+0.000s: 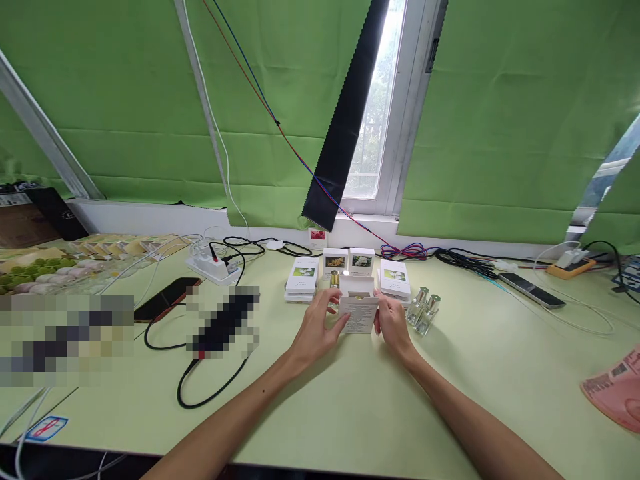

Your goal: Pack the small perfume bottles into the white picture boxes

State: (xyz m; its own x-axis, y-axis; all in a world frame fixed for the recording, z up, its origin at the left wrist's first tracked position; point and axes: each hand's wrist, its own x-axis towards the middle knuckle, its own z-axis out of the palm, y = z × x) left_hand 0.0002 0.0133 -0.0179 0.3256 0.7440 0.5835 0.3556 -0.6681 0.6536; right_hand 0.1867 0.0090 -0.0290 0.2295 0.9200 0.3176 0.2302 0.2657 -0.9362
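In the head view, the open white carton [359,317] is on the near side of a small crowd of boxes. The left hand [320,320] holds its left side, with the thumb on the printed front. The right hand [393,323] pinches its right side near the top. The lid flap sticks up at the back (I can't tell what is inside, it's too small to see).

The carton looks like thin card, so it could bend or rip if both hands squeeze too hard. If one hand let go too fast, I think it could tip.

Just behind the carton, near the left fingers, there's a gold-capped bottle [335,279]. A bump from those fingers could knock it over. To the right of the carton, two glass bottles [427,317] stand close together, very near the right hand. If that hand swung out, they could clink, fall and maybe crack.

Behind the carton are two flower-picture boxes [361,262]. Pushing the carton back could shove them. The left box stack [303,277] and the right box stack [395,279] sit on each side behind it, and a sleepy elbow could slide their top boxes off.
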